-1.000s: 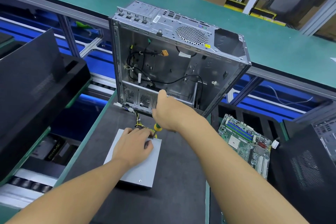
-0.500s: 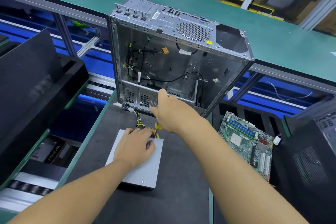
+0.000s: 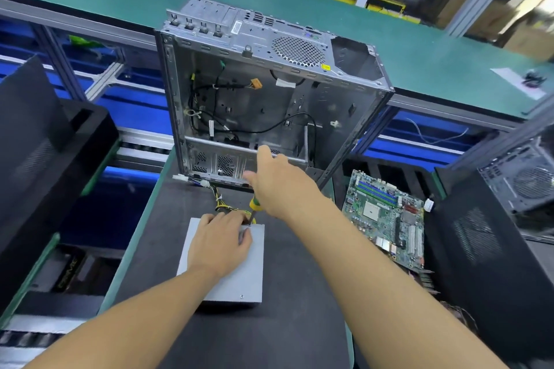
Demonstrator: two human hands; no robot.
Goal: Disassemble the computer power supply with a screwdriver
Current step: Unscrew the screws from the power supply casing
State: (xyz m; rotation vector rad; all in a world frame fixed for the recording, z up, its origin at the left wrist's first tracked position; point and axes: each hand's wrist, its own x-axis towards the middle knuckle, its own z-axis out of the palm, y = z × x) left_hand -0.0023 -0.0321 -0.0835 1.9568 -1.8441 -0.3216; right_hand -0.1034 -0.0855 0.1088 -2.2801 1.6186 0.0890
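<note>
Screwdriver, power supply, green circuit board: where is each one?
screwdriver (image 3: 255,204), head view, on its yellow handle.
power supply (image 3: 239,272), head view, on its bare grey top.
green circuit board (image 3: 386,219), head view, on its middle.

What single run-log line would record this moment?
left hand: rests on power supply | right hand: grips screwdriver | screwdriver tip: at supply's far right corner | computer case: open, upright behind

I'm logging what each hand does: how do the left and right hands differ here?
The left hand rests palm-down on the grey power supply; the right hand grips the yellow-handled screwdriver. The left hand is nearer the person; the right hand is further out, before the open computer case. Both work at the power supply's far edge, by its wires.
</note>
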